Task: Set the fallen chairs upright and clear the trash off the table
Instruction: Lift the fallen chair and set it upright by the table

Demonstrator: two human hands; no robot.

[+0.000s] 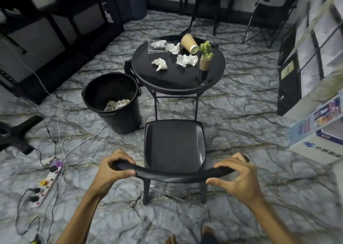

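Observation:
A black chair (pixel 173 143) stands upright on the marble floor right in front of me, its seat facing the round black table (pixel 178 76). My left hand (pixel 115 166) grips the left end of its curved backrest and my right hand (pixel 234 177) grips the right end. The table holds a tipped paper cup (pixel 189 43), three crumpled tissues (pixel 186 60), a fallen clear plastic container (pixel 155 48) with a tissue in it, and a small potted plant (pixel 205 58). A second black chair (pixel 129 65) shows partly behind the table's left edge.
A black trash bin (pixel 113 102) with crumpled paper inside stands left of the table. A power strip (pixel 47 184) and loose cables lie on the floor at left. White shelving with boxes (pixel 315 128) lines the right side. Black racks and folding chairs stand at the back.

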